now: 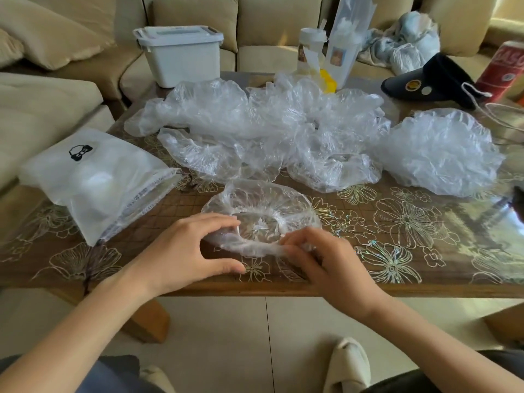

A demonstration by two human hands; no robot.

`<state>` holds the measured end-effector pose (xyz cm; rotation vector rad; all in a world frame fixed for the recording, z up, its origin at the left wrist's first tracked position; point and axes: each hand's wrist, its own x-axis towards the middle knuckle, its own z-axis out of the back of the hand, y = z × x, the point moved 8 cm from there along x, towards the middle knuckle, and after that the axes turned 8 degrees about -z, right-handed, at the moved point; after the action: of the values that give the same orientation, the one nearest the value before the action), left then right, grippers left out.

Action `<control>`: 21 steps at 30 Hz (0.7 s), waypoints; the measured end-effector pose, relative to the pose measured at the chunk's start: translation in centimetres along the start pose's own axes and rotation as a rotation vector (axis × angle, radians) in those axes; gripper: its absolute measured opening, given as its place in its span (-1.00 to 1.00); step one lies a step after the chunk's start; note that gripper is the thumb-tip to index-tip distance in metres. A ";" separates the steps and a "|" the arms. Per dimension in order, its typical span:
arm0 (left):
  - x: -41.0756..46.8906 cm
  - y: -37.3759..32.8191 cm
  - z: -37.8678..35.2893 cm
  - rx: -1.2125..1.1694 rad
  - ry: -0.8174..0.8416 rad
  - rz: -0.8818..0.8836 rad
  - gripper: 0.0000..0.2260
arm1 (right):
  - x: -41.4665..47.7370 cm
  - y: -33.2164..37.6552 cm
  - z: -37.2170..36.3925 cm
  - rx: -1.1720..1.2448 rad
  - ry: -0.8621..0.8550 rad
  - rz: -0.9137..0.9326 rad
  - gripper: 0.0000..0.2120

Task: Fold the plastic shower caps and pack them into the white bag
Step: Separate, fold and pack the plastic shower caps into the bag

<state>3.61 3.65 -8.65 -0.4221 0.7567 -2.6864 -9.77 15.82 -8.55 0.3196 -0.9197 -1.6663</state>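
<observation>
Plastic shower cap (261, 211) pinched by right hand (334, 268) fingers, pressed by left hand (181, 251) fingers: pull rim taut, fold flat.

I see a beige sofa (272, 26) wrapping the far and left sides of a low wooden table (442, 287), its top under a glossy flower-patterned cover (402, 222). Pale floor tiles (226, 336) lie beneath. Daylight glares off the table's right side.
</observation>
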 end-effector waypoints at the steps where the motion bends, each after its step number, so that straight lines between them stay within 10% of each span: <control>1: 0.1 -0.1 0.2 0.033 -0.030 -0.015 -0.40 | 0.2 -0.4 0.5 0.079 -0.030 -0.062 -0.90; 8: 0.8 0.2 2.1 0.052 -0.207 -0.016 -0.82 | 0.4 -1.3 1.6 0.359 0.028 -0.228 -0.76; 11: 0.8 -0.3 2.0 0.044 -0.191 -0.023 -0.87 | -0.3 -0.9 0.6 -0.117 0.080 -0.072 -0.46; 16: 0.1 -0.9 2.5 -0.044 -0.212 -0.019 -0.72 | -0.1 -1.4 2.5 -0.074 -0.039 0.011 -0.87; 21: 0.5 0.3 1.6 -0.049 -0.238 0.056 -0.64 | 0.4 -2.4 2.5 0.124 0.081 -0.197 -0.77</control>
<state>3.84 2.49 -7.47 -0.7071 0.7527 -2.5112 -13.15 16.58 -8.49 0.5734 -0.9573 -1.7651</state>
